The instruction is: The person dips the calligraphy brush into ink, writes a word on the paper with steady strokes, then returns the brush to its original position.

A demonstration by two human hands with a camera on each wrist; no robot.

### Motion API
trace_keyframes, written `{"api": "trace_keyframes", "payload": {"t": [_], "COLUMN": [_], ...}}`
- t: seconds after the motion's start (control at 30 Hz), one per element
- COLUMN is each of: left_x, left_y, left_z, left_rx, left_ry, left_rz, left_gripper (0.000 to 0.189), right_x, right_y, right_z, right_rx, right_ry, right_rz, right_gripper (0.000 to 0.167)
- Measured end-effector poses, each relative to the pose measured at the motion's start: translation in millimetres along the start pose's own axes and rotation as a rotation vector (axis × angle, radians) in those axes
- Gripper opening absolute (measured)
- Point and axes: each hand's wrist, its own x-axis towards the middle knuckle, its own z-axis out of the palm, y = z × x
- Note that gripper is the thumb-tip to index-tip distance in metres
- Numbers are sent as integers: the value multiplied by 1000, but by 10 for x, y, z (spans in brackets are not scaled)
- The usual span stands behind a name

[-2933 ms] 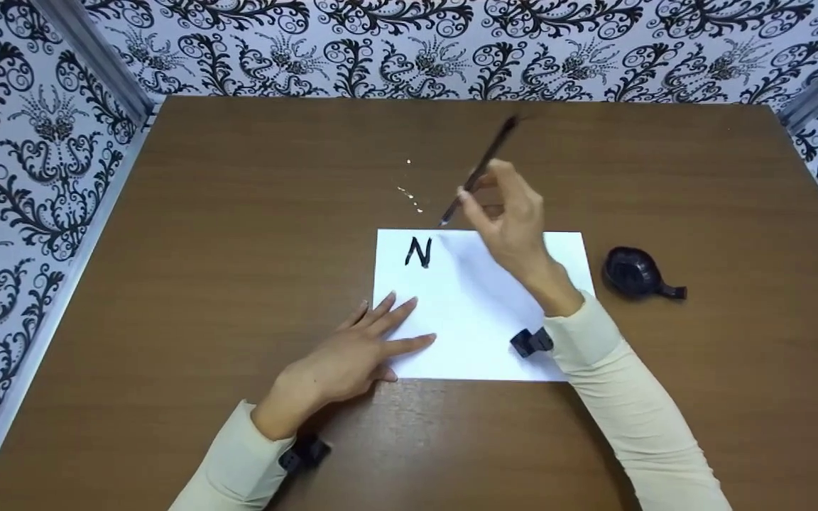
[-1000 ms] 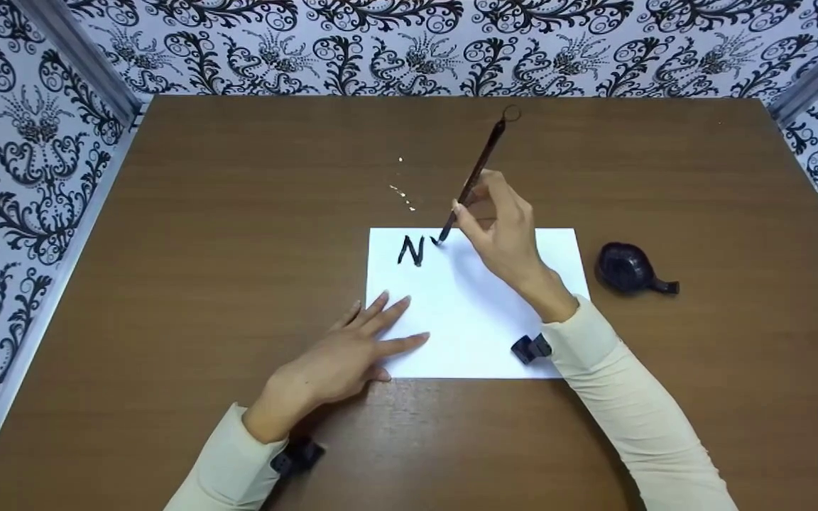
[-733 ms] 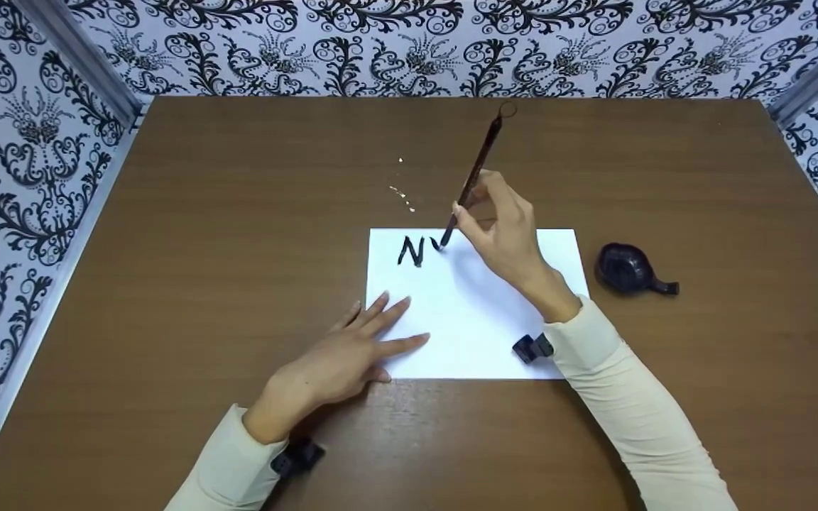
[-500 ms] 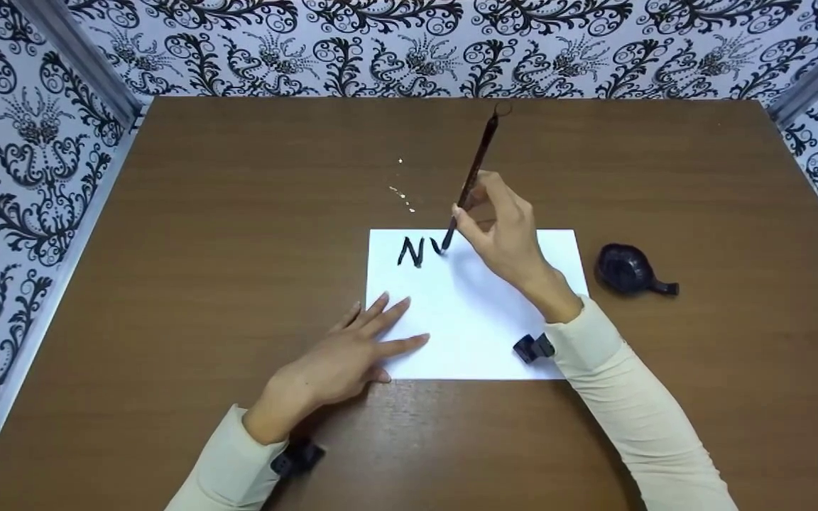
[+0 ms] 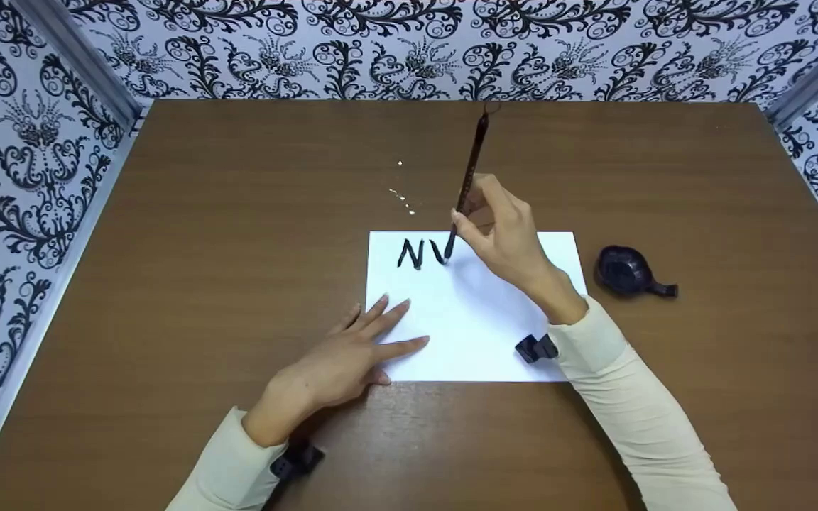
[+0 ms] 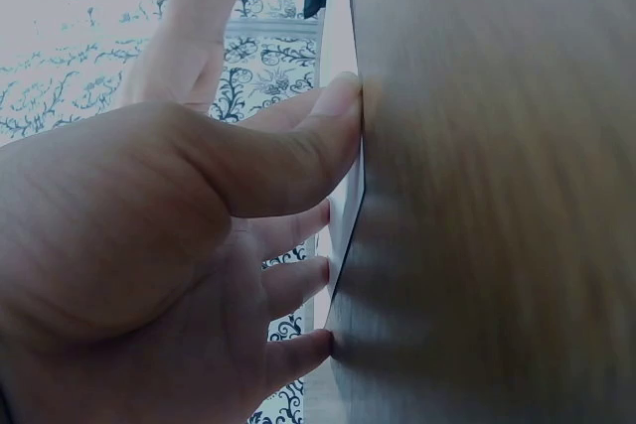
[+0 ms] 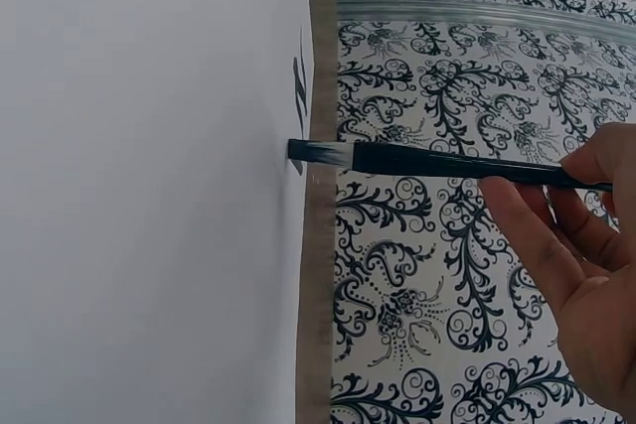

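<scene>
A dark paintbrush (image 5: 471, 160) with a thin loop at its top end is pinched between the thumb and fingers of my right hand (image 5: 508, 234). Its black-wetted bristles (image 7: 318, 152) touch the white sheet of paper (image 5: 480, 341). Black strokes on the sheet form an "N" (image 5: 411, 254), and right of it a slanting stroke (image 5: 437, 251) ends at the bristles. My left hand (image 5: 338, 362) rests on the paper's lower left corner with its fingers spread. In the left wrist view its thumb (image 6: 298, 161) lies at the sheet's edge.
Right of the paper sits a small dark dish (image 5: 624, 270) with a short handle. Several pale specks (image 5: 402, 199) lie on the brown table (image 5: 203, 234) beyond the sheet. Patterned black-and-white panels (image 5: 423, 57) border the table at the back and sides.
The brush has come down onto the paper and its bristles have moved down and slightly right, leaving a longer slanting stroke right of the "N". The brush now stands more upright. My left hand stays put.
</scene>
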Motion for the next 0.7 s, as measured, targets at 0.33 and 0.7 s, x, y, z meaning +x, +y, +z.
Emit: {"api": "trace_keyframes", "payload": {"t": [0.33, 0.7], "left_x": [-3, 0], "left_y": [4, 4], "left_z": [-5, -5], "left_rx": [-12, -16], "left_ry": [-4, -3], "left_rz": [-1, 3], "left_gripper": [61, 61], "right_x": [14, 11], "right_y": [-45, -55], "right_z": [-28, -57], "right_rx": [29, 46], "right_ry": [-42, -71], "right_rz": [19, 25], "right_gripper": [26, 26]}}
